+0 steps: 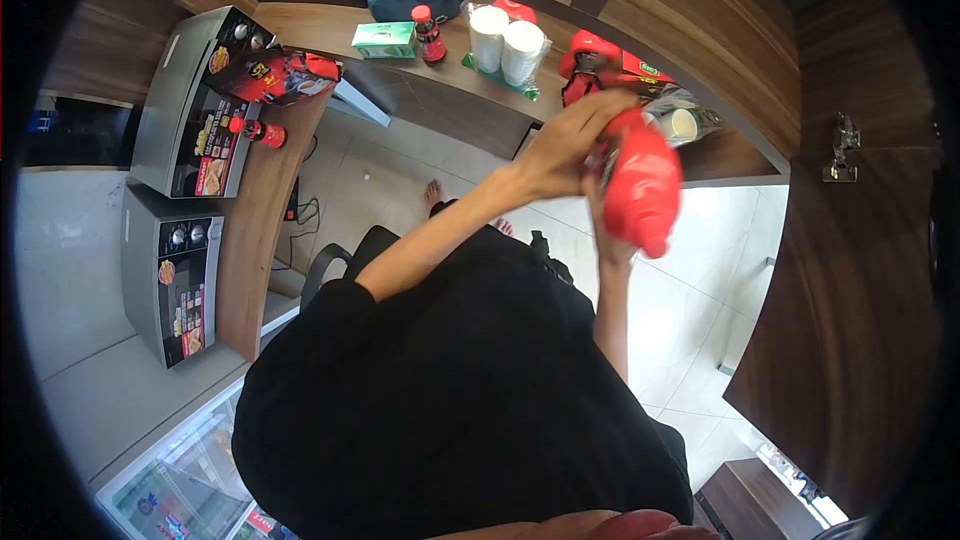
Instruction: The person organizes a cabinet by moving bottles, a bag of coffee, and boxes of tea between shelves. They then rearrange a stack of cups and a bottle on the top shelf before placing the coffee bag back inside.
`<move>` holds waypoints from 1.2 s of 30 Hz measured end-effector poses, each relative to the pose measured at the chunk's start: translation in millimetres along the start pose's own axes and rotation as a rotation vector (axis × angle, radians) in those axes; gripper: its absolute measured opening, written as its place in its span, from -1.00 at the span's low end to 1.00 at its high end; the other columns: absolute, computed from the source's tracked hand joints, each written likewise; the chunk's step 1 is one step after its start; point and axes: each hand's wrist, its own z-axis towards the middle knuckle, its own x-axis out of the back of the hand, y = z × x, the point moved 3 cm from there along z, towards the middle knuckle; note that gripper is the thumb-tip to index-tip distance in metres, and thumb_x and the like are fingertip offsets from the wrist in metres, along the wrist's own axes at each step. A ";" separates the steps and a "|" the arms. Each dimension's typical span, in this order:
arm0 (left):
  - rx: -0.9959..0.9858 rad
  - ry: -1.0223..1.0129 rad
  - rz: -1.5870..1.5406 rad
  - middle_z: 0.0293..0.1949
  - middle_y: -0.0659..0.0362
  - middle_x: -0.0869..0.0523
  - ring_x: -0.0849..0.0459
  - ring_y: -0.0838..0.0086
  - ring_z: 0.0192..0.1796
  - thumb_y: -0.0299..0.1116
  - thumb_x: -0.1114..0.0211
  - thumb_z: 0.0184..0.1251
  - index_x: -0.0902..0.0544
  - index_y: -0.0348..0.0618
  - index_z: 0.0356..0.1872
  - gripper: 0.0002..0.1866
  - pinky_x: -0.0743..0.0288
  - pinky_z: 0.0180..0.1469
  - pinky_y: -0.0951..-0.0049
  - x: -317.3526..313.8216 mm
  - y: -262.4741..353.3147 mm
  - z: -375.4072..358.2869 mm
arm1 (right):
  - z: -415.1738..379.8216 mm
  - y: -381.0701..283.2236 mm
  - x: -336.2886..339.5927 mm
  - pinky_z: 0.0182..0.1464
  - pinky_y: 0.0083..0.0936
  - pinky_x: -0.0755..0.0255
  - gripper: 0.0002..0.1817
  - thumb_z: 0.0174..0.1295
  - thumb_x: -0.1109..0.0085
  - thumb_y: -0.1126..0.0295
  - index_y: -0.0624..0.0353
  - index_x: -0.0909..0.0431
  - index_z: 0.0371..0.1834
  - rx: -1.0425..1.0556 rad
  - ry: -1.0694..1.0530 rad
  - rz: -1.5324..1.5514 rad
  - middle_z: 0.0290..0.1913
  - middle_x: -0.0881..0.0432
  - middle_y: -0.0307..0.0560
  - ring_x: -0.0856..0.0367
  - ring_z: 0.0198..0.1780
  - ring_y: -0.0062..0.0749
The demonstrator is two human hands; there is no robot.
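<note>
A shiny red plastic bag (645, 185), smeared by motion, is up in front of my chest. My left hand (568, 152) reaches across to its upper left side, the fingers bent and closed on it. From below comes my right hand (606, 225), mostly hidden behind the bag and holding it from underneath. What lies between the two hands is too blurred to make out. Just beyond them on the shelf are a red packet (590, 55) and a plastic-wrapped stack of paper cups (680, 125).
On the back counter stand wrapped white cups (505, 45), a red-capped bottle (428, 35) and a green-white box (384, 39). To the left are two toaster ovens (190, 105), a red-black bag (275, 75) and another bottle (258, 132). A wooden cabinet door (850, 310) rises on the right.
</note>
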 end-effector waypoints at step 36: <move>1.092 -0.237 -0.089 -0.20 -0.04 -0.77 -0.76 0.16 -0.18 -0.06 -0.29 0.40 -0.52 -0.29 0.02 -0.55 -0.59 -0.06 0.22 41.4 -179.4 -262.4 | -27.3 265.1 -241.8 -0.04 0.08 -0.55 -0.05 -0.03 -0.51 -0.23 0.37 -0.24 0.05 -0.650 0.062 -0.726 0.05 -0.43 0.26 -0.65 -0.05 0.20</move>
